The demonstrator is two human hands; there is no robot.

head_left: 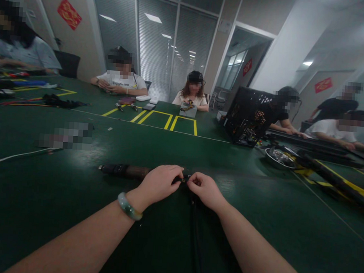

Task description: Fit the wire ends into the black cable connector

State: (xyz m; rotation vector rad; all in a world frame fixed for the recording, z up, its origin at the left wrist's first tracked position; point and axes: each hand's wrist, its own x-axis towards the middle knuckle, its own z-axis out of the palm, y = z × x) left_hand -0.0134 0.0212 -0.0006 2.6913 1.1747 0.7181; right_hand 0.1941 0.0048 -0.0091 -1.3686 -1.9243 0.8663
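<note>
In front of me on the green table lies a dark, long electric screwdriver, its metal tip pointing left. My left hand is closed over its right end, fingers curled down onto it; a green bangle circles that wrist. Close beside it, my right hand pinches at the same end with thumb and fingertips. What lies between those fingertips is too small and dark to make out. A black cord runs from under my right hand toward the table's near edge.
A black perforated computer case stands at back right, near a metal bowl and long black bars. Cables lie at far left; a white cord crosses the left side. Several people sit around the table. Yellow tape marks its far part.
</note>
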